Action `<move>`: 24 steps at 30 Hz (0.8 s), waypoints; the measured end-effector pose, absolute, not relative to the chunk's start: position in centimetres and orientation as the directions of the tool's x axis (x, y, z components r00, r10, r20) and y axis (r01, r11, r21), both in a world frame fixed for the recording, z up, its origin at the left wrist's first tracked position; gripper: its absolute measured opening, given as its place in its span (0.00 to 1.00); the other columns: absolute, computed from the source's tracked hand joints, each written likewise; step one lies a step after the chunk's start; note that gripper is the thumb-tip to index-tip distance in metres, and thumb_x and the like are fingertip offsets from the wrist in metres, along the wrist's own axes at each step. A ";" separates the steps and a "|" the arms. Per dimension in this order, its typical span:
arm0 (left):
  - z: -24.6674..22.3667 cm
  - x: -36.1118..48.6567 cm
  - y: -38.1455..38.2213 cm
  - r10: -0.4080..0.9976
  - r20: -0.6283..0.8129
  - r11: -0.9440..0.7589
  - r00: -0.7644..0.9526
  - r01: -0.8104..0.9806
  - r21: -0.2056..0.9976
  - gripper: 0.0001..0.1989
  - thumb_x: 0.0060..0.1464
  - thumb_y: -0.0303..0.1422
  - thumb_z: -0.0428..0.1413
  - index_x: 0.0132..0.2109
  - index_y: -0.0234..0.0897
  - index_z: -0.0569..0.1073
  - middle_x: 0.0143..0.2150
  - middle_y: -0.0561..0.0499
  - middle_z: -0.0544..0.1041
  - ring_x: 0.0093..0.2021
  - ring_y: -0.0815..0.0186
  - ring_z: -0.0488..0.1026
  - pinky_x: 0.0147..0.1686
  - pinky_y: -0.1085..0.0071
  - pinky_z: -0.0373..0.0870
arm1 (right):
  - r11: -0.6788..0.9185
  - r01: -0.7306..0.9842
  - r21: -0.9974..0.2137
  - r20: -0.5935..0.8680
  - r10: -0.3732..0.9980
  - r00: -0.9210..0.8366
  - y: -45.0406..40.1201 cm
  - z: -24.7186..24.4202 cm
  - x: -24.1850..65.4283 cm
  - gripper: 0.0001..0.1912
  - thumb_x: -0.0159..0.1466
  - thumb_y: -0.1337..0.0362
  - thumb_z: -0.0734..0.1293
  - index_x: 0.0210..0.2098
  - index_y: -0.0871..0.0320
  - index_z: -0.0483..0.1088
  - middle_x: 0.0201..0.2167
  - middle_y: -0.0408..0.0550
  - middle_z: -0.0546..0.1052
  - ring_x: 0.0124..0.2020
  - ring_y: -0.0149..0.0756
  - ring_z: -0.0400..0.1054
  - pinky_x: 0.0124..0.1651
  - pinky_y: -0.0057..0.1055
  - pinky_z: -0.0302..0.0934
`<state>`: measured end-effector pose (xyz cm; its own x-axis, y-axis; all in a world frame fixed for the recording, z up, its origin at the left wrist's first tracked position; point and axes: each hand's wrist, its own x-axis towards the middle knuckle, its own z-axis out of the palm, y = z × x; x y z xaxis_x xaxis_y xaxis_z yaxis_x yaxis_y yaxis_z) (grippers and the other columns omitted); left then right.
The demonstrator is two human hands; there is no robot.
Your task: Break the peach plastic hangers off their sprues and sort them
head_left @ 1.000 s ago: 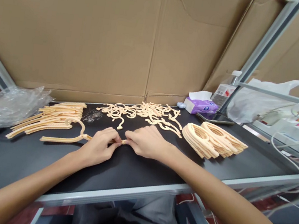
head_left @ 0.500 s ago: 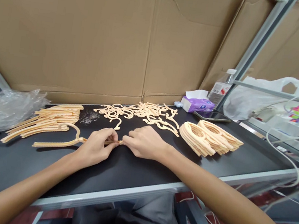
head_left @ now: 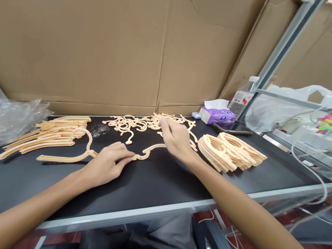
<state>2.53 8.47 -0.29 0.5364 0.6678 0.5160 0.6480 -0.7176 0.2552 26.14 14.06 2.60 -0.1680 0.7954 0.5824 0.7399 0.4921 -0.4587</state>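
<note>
A cream hanger [head_left: 81, 157] with a curved hook lies low over the black tabletop, its long arm pointing left. My left hand [head_left: 107, 162] is closed around its middle, thumb and fingertips pinched together. From those fingertips a wavy cream strip [head_left: 146, 153] runs to the right and passes under my right hand [head_left: 178, 139]. That hand is closed, fingers curled over the strip's far end and thumb side up; the grip itself is hidden. Behind it lies a loose pile of curved cream hooks [head_left: 128, 123], partly covered by the hand.
Long cream strips [head_left: 59, 129] are heaped at left beside clear plastic wrap [head_left: 4, 121]. Stacked cream pieces with oval openings [head_left: 216, 153] stand at right. Farther back are a purple tissue pack [head_left: 219, 115], a phone [head_left: 232, 128] and a bottle [head_left: 243, 98]. Cardboard [head_left: 103, 40] walls the back.
My right hand has moved up and right from beside the left fingertips, and the wavy strip between the hands now shows. My left hand stays nearly in place; the hanger's hook has tipped up slightly.
</note>
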 end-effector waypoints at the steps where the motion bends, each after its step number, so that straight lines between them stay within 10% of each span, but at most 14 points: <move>1: -0.4 2.5 8.5 0.661 0.519 -0.724 0.542 0.644 0.249 0.12 0.64 0.30 0.51 0.47 0.38 0.79 0.34 0.48 0.76 0.36 0.65 0.72 0.38 0.69 0.70 | 0.474 0.735 -0.485 0.570 0.809 -0.146 14.2 2.6 26.2 0.27 0.73 0.51 0.48 0.35 0.57 0.72 0.31 0.46 0.77 0.34 0.36 0.69 0.38 0.29 0.54; 24: -0.2 2.8 8.2 0.679 0.490 -0.707 0.547 0.666 0.236 0.11 0.66 0.33 0.48 0.44 0.37 0.75 0.42 0.46 0.78 0.44 0.63 0.74 0.46 0.66 0.71 | 0.367 0.905 -0.216 0.324 0.901 -0.288 17.6 0.6 28.0 0.13 0.65 0.61 0.63 0.41 0.57 0.79 0.44 0.58 0.73 0.51 0.48 0.61 0.52 0.40 0.54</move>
<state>2.77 8.19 -0.16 0.5470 0.6791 0.4895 0.6664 -0.7072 0.2362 28.00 17.60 0.62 -0.2882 0.9012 0.3237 0.9049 0.3669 -0.2159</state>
